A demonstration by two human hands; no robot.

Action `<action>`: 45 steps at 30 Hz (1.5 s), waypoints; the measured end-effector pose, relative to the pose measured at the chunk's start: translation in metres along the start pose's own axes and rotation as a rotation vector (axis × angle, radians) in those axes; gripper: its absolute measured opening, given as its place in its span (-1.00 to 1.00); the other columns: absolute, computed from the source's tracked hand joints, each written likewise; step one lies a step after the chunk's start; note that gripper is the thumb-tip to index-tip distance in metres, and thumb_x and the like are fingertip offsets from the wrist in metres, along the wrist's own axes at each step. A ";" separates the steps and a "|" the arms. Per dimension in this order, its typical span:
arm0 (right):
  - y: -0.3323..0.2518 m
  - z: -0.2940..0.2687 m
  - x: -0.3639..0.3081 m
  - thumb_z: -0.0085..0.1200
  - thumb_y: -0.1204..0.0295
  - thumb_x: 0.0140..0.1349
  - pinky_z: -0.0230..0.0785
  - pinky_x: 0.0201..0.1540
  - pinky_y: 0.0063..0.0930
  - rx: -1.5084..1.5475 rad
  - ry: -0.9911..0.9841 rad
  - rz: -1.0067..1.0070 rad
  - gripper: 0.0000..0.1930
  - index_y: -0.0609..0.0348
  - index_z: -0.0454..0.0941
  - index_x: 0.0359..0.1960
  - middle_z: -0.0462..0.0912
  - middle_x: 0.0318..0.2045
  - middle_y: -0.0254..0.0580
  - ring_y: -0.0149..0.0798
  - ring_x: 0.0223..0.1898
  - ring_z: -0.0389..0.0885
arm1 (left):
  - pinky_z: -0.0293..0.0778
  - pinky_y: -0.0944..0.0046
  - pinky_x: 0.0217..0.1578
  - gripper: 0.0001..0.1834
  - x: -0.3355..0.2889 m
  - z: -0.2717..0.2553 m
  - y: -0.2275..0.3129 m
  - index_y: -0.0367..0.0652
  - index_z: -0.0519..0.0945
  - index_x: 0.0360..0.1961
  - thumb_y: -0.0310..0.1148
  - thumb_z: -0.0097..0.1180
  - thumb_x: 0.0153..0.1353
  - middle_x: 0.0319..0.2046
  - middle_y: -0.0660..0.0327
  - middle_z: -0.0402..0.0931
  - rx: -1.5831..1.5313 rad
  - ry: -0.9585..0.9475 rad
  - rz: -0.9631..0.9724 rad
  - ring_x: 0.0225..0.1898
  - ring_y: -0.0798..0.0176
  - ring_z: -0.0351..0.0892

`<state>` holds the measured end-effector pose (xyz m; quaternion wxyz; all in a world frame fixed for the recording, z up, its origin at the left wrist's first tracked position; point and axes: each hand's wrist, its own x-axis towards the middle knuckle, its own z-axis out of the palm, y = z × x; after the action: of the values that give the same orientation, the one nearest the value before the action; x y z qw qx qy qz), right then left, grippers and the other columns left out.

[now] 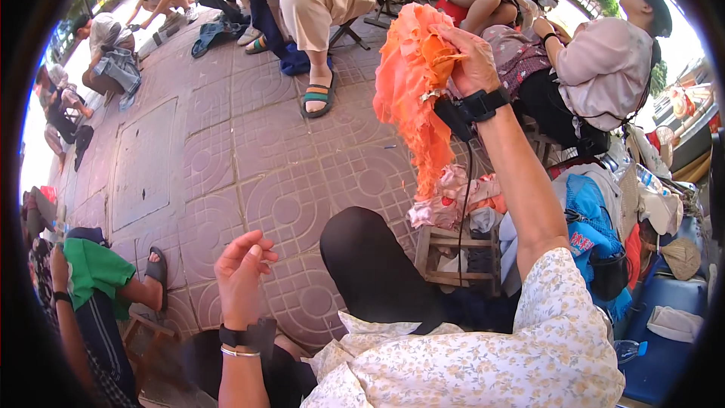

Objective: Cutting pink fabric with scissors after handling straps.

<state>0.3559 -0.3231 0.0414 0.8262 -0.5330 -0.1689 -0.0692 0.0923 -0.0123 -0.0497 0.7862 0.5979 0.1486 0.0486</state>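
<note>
A bunched piece of orange cloth with ragged, frayed edges hangs from my right hand, raised at the upper middle. My fingers are closed on its top and the folds trail downward. My left hand is lower and to the left, above the paving, with its fingers loosely bent and apart and nothing in them. Below the orange cloth, pink and floral cloth pieces lie in a heap over a small wooden stool. A black cable hangs from the band on my right wrist.
Patterned pink paving spreads ahead. A seated person in beige trousers is at the top, another in a light pink top at the right. Bags and a blue bundle crowd my right side; a person in green shorts sits left.
</note>
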 end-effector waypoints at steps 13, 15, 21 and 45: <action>0.036 0.207 -0.012 0.05 0.58 -0.02 0.43 -0.25 -0.43 0.457 -0.489 0.220 -0.83 0.35 0.45 -0.34 0.54 -0.42 -0.16 -0.30 -0.38 0.54 | 0.34 0.51 -0.41 -0.64 0.000 -0.003 0.015 -0.21 0.37 -0.05 -0.43 0.01 0.08 -0.20 0.22 0.44 -0.120 0.105 0.172 -0.31 0.40 0.46; 0.051 0.211 -0.016 0.04 0.50 0.04 0.32 -0.11 -0.52 0.349 -0.440 0.247 -0.74 0.33 0.45 -0.21 0.55 -0.31 -0.20 -0.39 -0.27 0.51 | 0.35 0.51 -0.39 -0.63 -0.001 0.000 0.023 -0.21 0.37 -0.05 -0.43 0.02 0.07 -0.18 0.20 0.42 -0.140 0.106 0.256 -0.29 0.40 0.46; 0.078 0.166 -0.073 0.10 0.52 -0.03 0.38 -0.26 -0.58 0.098 -0.269 0.426 -0.83 0.32 0.53 -0.37 0.58 -0.46 -0.25 -0.42 -0.41 0.54 | 0.37 0.50 -0.34 -0.58 -0.003 0.023 0.031 -0.27 0.30 0.01 -0.43 0.00 0.09 -0.11 0.14 0.39 -0.165 0.024 0.249 -0.24 0.37 0.46; -0.243 -0.163 -0.140 0.02 0.36 -0.10 0.39 -0.52 -0.54 -1.381 0.494 0.088 -0.87 0.07 0.60 -0.60 0.58 -0.64 -0.34 -0.41 -0.61 0.51 | 0.33 0.51 -0.50 -0.59 0.093 0.002 -0.101 -0.13 0.27 0.04 -0.39 -0.12 0.12 -0.22 0.22 0.39 0.147 -0.212 -0.030 -0.39 0.40 0.47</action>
<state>0.1874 -0.5824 0.1396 0.3182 -0.9072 0.1257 -0.2448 0.1713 -0.0186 -0.1616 0.7522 0.6534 0.0768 -0.0376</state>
